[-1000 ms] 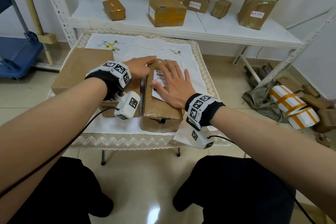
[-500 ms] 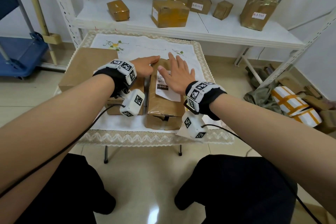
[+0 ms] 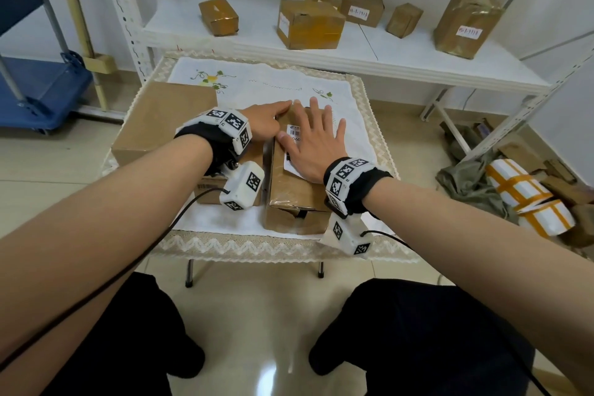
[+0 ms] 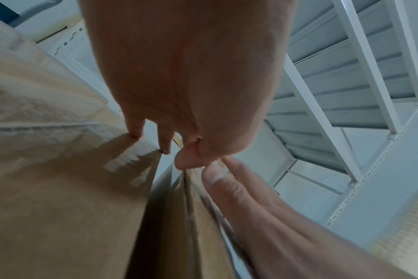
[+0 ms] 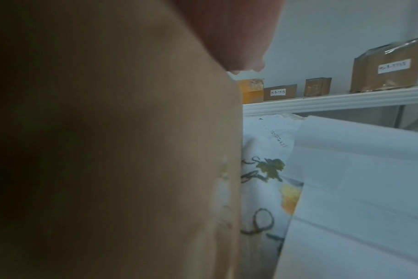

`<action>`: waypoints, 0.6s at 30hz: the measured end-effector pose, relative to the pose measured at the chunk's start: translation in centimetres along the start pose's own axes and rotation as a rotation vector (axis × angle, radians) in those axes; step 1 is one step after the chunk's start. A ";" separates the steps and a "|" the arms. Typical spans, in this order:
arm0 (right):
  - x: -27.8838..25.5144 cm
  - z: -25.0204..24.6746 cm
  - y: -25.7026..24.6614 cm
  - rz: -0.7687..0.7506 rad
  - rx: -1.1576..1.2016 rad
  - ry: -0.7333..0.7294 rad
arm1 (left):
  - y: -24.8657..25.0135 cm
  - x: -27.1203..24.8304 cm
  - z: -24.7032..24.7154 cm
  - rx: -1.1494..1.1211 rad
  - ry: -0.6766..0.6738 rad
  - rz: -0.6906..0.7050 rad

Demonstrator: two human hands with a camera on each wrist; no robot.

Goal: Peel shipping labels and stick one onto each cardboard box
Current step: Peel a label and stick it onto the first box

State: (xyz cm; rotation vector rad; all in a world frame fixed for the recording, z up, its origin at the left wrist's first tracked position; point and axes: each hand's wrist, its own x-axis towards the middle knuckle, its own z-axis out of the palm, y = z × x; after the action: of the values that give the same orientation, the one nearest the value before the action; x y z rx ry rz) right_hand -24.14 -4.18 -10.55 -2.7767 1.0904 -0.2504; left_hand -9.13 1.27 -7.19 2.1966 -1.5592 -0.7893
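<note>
A taped brown cardboard box (image 3: 295, 199) stands at the middle front of the small table. A white shipping label (image 3: 293, 134) lies on its top. My right hand (image 3: 313, 141) presses flat on the label with straight, spread fingers and covers most of it. My left hand (image 3: 268, 120) rests at the box's far left corner, index finger stretched along the top edge. In the left wrist view the left hand (image 4: 165, 151) touches a lower box (image 4: 60, 188) with its fingertips, thumb against the taped box (image 4: 191, 226). The right wrist view shows only the box's side (image 5: 108, 151).
A larger flat box (image 3: 160, 116) and a low box (image 3: 212, 190) lie left of the taped one. White sheets (image 5: 358, 188) lie to its right on the embroidered tablecloth (image 3: 257, 83). Several boxes, some labelled, stand on the white shelf (image 3: 353, 51) behind. Packaging litters the floor (image 3: 520, 190) at right.
My right hand slid away along the label, baring its near part, then came back toward me over it. The left hand stayed at the box's corner.
</note>
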 end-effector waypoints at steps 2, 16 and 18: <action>-0.1 0.2 -0.1 -0.002 0.010 0.007 | -0.2 0.0 0.0 -0.008 -0.008 0.025; -1.0 0.3 -1.0 -0.071 -0.034 0.017 | 0.9 0.1 0.0 -0.190 0.015 0.067; -1.0 0.4 -1.1 -0.078 -0.030 0.010 | 0.5 0.4 0.0 -0.243 0.028 0.045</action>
State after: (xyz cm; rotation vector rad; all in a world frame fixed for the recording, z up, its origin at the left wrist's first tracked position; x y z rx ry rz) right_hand -24.06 -2.60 -10.85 -2.8505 0.9979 -0.2592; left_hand -9.44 0.75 -6.98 1.9833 -1.4125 -0.8797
